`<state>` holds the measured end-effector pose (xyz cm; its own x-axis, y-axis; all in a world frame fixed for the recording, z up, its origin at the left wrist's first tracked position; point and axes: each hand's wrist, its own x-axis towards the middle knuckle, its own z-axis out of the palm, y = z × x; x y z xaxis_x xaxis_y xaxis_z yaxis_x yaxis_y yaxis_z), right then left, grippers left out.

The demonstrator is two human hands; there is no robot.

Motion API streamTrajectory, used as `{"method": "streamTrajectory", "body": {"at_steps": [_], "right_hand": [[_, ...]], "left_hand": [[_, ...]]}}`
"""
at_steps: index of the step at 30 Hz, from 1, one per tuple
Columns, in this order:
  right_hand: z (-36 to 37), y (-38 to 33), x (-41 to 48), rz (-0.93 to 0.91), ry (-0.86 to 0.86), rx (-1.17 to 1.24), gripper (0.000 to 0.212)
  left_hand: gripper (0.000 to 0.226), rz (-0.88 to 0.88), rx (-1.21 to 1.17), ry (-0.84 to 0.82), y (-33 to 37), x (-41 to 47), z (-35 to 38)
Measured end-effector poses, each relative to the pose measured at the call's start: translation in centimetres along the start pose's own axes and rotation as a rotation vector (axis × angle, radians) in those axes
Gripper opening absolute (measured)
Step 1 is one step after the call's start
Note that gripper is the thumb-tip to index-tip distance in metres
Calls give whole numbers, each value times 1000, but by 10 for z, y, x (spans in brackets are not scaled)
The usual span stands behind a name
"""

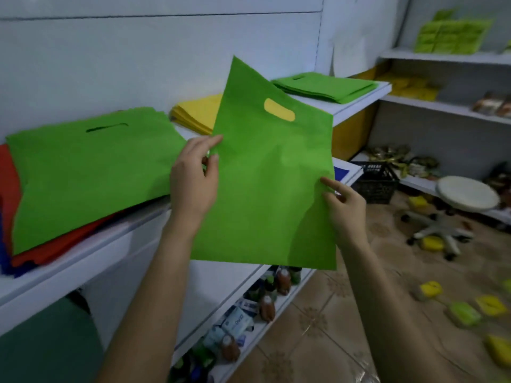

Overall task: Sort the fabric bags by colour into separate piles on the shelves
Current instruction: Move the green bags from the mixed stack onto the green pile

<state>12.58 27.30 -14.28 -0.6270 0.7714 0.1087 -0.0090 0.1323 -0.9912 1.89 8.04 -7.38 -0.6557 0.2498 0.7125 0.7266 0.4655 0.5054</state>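
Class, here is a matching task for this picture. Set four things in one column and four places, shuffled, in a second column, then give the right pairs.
Things
1. held green bag
2. yellow pile
3. folded green pile
4. stool

Places
A. at the far right end of the shelf
B. on the tiled floor
C. in the air, pinched by the left hand and the right hand
D. on the shelf, partly hidden behind the held green bag

Pairs: 1-C, 2-D, 3-A, 4-B
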Motion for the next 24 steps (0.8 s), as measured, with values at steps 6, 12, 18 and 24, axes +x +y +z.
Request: {"method": "streamTrajectory", "body": {"at_steps": [6,12,18,24], "right_hand": [[-93,49,20,142,102,106,39],[-183,85,46,117,106,-17,43],[-251,109,79,-14,34,-320,56],[-302,126,126,11,57,-458,49]], "left_hand": [[33,-77,-133,-129,34,-30,88],[30,-147,-198,-165,82,-65,192],[30,-249,-269,-216,129,-88,278],[31,-273,-303,-274,168,-80,343]]}}
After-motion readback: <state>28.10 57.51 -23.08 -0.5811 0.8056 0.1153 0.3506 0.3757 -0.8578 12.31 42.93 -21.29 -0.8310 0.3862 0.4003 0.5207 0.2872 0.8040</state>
